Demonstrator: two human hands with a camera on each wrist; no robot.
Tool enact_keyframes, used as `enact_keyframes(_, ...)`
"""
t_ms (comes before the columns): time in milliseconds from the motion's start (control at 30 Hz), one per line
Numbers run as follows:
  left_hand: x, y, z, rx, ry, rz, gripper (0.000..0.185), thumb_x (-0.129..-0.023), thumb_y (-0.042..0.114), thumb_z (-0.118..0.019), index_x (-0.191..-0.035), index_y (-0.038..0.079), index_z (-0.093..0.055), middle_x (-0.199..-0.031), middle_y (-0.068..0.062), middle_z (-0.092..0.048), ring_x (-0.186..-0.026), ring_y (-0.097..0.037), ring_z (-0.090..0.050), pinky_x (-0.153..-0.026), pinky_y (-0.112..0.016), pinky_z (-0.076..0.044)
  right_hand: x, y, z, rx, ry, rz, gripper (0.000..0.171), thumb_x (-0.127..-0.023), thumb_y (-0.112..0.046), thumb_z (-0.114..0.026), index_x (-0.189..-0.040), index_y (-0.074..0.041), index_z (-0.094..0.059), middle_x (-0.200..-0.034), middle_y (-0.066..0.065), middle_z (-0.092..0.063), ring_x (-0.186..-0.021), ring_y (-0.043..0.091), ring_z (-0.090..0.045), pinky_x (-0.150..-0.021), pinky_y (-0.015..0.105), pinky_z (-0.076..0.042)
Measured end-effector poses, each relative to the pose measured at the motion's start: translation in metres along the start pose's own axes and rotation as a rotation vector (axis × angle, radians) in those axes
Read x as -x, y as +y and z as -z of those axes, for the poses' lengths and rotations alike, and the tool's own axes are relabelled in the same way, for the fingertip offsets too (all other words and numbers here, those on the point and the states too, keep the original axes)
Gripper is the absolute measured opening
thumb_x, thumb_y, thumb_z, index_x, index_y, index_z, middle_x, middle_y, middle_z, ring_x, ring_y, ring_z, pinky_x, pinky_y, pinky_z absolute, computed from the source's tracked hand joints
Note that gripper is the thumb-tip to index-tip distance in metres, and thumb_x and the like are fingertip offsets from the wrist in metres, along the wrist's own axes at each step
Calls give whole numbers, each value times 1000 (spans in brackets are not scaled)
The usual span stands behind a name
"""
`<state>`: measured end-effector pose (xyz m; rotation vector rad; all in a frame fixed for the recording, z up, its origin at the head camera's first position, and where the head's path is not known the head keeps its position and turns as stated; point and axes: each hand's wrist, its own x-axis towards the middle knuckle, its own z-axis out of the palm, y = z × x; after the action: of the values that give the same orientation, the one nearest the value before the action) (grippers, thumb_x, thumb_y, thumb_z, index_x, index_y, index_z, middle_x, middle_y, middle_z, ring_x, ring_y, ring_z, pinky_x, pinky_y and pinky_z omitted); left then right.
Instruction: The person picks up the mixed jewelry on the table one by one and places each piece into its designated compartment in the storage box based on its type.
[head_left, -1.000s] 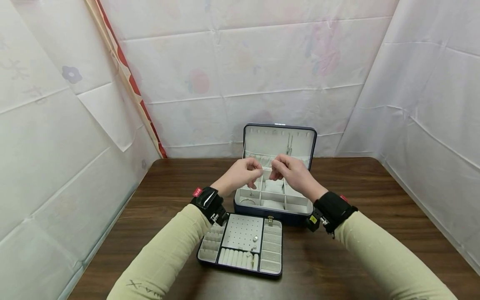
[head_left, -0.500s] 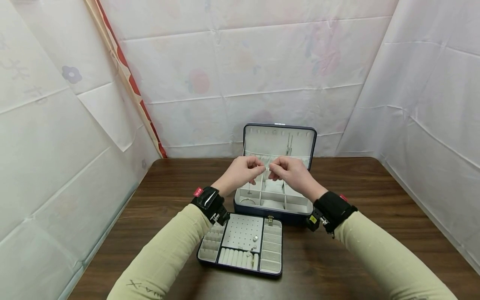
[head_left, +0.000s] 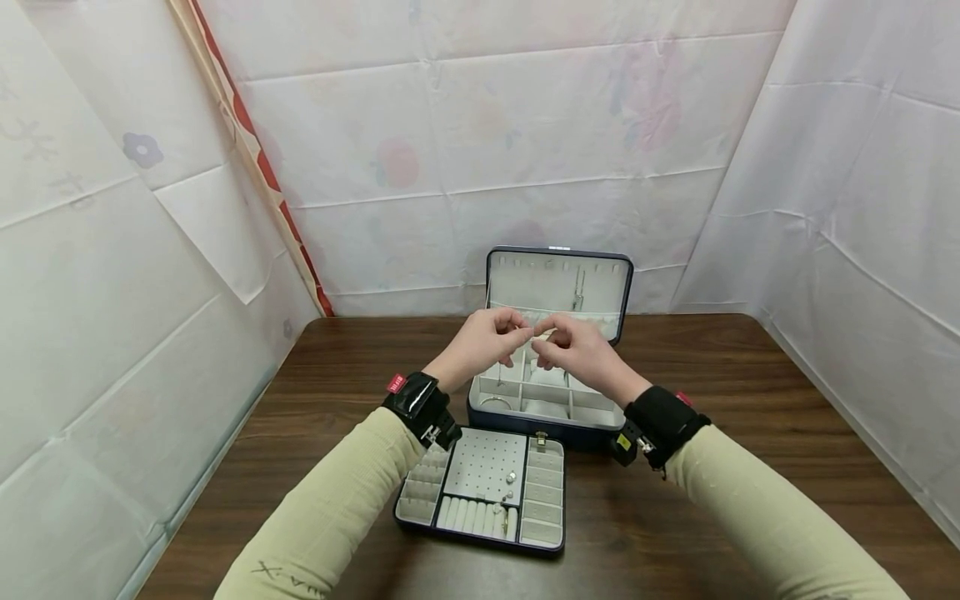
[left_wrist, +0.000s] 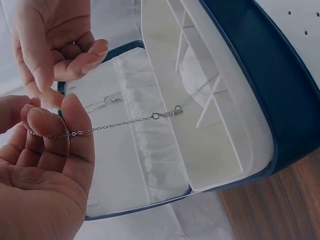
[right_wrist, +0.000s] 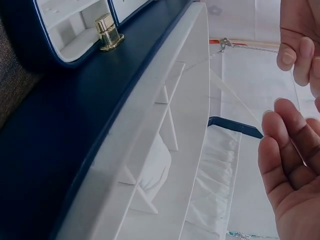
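Note:
My left hand (head_left: pixel 483 343) pinches one end of a thin silver chain necklace (left_wrist: pixel 112 126) between thumb and curled fingers. The chain hangs from those fingers with a small silver pendant (left_wrist: pixel 172 113), over the left compartments of the jewelry box (head_left: pixel 558 437). Facing it, my right hand (head_left: pixel 581 350) has its index finger stretched toward the left fingertips, thumb spread apart from it. Nothing shows in the right hand's fingers; the tips of the two hands nearly meet. Navy outside and white inside, the box stands with its lid (head_left: pixel 525 283) raised.
Another silver necklace (head_left: pixel 579 287) hangs inside the lid. A white cushion (head_left: pixel 547 373) and a bangle (head_left: pixel 495 400) lie in compartments. In front, a jewelry tray (head_left: pixel 543 508) holds several small pieces on the brown wooden table (head_left: pixel 675 517). White printed sheets surround it.
My right hand has drawn slightly left toward the left hand, and its thumb and index finger have parted. The left hand has edged a little right, the chain still hanging from it.

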<state>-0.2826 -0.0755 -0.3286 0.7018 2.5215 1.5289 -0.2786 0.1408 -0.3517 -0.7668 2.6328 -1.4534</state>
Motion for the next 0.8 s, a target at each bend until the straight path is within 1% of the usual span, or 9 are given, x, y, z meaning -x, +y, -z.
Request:
enact_keyframes(33,0,1,0,2,0,3,19,-103,32,-63,-107,15,-70,-77,-2,-63,-77,-41,-67,-67,-35,-55,0,0,-1,-1,-4,-3,22,-105,-28,-61,-123,-16,-65,-80,3,-71,-81,24,-68,-76,40,-54)
enact_keyframes(67,0,1,0,3,-1,4,19,-102,34,-64,-106,16,-70,-76,-2,-63,-78,-43,-67,-68,-35,-55,-1,-1,-1,0,-7,-4,23,-104,-29,-61,-123,-17,-67,-79,4,-70,-79,22,-67,-75,39,-53)
enact_keyframes(133,0,2,0,4,-3,2,19,-102,34,-64,-106,17,-71,-78,-2,-65,-79,-45,-66,-67,-34,-55,-1,-1,-3,-4,-9,3,22,-104,-30,-61,-120,-18,-71,-78,6,-68,-77,23,-64,-73,38,-51)
enact_keyframes(233,0,4,1,-5,0,3,17,-102,33,-64,-106,17,-71,-78,-1,-66,-75,-41,-67,-66,-34,-54,-2,-1,-4,-24,-6,12,20,-104,-30,-62,-112,-16,-73,-78,9,-65,-76,26,-62,-71,38,-49)
enact_keyframes(367,1,4,3,-20,9,-4,14,-103,28,-63,-106,17,-72,-75,-2,-64,-68,-29,-66,-64,-33,-54,-2,-1,-5,-47,-12,5,16,-104,-28,-61,-105,-16,-72,-78,8,-65,-77,27,-62,-70,37,-48)
enact_keyframes(500,1,4,4,-18,16,-17,16,-104,27,-62,-107,15,-72,-74,-1,-62,-68,-28,-66,-64,-33,-54,0,0,-5,-49,-18,6,11,-104,-24,-60,-101,-17,-68,-80,8,-64,-73,26,-58,-67,36,-45)
enact_keyframes(667,1,4,6,24,48,-14,16,-103,28,-63,-108,16,-72,-77,-3,-58,-69,-31,-66,-62,-32,-52,2,2,-2,-39,-18,7,10,-104,-20,-59,-102,-16,-68,-84,8,-60,-73,26,-51,-67,36,-42)
enact_keyframes(733,1,4,8,45,67,-8,15,-103,28,-63,-107,17,-72,-80,-7,-59,-69,-31,-65,-62,-32,-51,3,3,-1,-28,-14,-7,11,-103,-21,-59,-103,-14,-68,-86,7,-60,-75,25,-52,-68,36,-43)
enact_keyframes(800,1,4,9,66,85,-8,15,-102,28,-64,-108,16,-72,-83,-11,-61,-68,-29,-64,-63,-33,-51,4,4,0,-21,-10,-23,13,-104,-21,-59,-105,-11,-68,-88,6,-60,-76,26,-53,-70,37,-44)
